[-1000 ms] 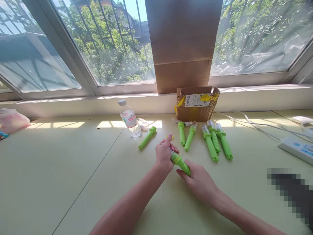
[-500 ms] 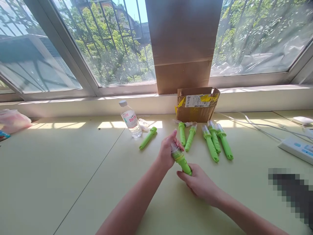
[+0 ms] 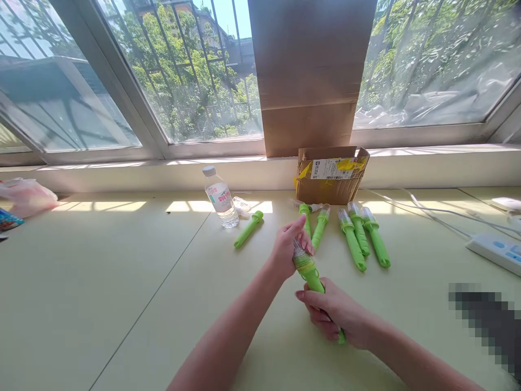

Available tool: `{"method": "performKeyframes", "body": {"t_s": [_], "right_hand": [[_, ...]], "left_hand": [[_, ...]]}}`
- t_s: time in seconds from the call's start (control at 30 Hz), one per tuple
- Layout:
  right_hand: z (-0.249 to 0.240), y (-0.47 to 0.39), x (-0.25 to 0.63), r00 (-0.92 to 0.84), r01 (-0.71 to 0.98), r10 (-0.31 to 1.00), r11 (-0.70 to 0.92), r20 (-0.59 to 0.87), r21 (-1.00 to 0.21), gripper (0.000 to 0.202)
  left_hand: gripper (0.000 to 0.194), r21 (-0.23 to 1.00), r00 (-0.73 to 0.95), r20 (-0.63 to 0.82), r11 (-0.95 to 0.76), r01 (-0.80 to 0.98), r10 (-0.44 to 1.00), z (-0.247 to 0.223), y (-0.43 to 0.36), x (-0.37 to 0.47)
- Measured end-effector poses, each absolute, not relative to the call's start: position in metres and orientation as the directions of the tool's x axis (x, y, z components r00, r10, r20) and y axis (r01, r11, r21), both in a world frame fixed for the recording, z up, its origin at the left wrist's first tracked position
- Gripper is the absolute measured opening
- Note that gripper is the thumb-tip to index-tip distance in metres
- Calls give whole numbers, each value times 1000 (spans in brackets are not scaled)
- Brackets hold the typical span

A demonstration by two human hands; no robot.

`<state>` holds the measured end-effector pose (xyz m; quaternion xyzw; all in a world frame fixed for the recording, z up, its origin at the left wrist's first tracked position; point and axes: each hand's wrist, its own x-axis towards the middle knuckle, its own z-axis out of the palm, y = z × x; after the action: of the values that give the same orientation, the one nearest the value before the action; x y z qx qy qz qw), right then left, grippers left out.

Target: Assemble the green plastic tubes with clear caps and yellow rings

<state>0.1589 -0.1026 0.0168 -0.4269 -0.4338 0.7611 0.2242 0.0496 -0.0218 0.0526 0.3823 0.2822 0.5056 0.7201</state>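
Observation:
Between my hands is a green-handled tool with a clear cap [image 3: 311,276], tilted with its cap end up and to the left. My left hand [image 3: 287,248] is closed round the clear cap. Lower down, the fingers of my right hand [image 3: 336,312] wrap the green handle, and its end pokes out below them. Just beyond my left hand lie two similar green tools [image 3: 321,225], one partly hidden by my fingers. Further right, several more capped green tools [image 3: 353,239] lie side by side. A single green handle [image 3: 248,229] without a visible clear cap rests to the left.
A water bottle [image 3: 222,198] stands at the back beside a crumpled clear wrapper [image 3: 242,207]. An open cardboard box [image 3: 328,190] sits against the sill. At the right are a power strip [image 3: 494,252] and white cables; a pink plastic bag [image 3: 30,196] lies far left.
My right hand has closed more fully round the handle, and the handle's end now shows below it. My left hand still grips the cap. The view has shifted slightly.

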Motion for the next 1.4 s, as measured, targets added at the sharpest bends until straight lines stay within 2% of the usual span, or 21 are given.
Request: {"method": "performKeyframes", "body": {"t_s": [0.1,0.17,0.23,0.3,0.4,0.47,0.53,0.67,0.73,0.83,1.07,1.4], "right_hand": [[11,-102,158,-492,1,782,-440,-383,-898,28],[7,-102,158,-418,8,852,-344,-315,-939,17],[5,-103,160,-315,36,920,-235,-234,-971,30],[5,-104,162,-220,73,969,-102,-116,-992,42],[5,-105,166,-70,116,997,41,34,-992,54],[3,-104,167,62,115,996,55,62,-992,64],[-1,-102,167,173,105,984,25,42,-994,70],[-10,-94,171,211,121,977,-10,16,-993,55],[-13,-91,174,209,127,978,-11,16,-992,47],[-14,-90,176,202,122,979,-22,3,-992,46],[-6,-91,173,175,104,983,-76,-57,-992,55],[-3,-91,168,218,25,973,-77,-70,-997,69]], "left_hand": [[47,869,297,-41,181,-461,954,39,-15,42],[50,938,226,-32,108,-329,973,27,-9,33],[51,989,50,22,-15,-146,999,15,-1,23],[53,995,-74,45,-51,-83,996,5,6,15],[43,987,-106,114,-100,125,988,-4,10,10],[38,943,-86,189,-156,293,978,-7,9,11],[35,843,-43,285,-229,487,958,-9,6,14],[23,531,41,460,-312,788,887,-10,-2,21],[17,419,106,511,-355,835,853,-11,-4,23],[11,342,186,517,-401,850,836,-14,-3,24],[10,294,211,420,-352,889,882,-21,-1,23],[15,209,172,411,-277,938,895,-21,-2,25]]}}
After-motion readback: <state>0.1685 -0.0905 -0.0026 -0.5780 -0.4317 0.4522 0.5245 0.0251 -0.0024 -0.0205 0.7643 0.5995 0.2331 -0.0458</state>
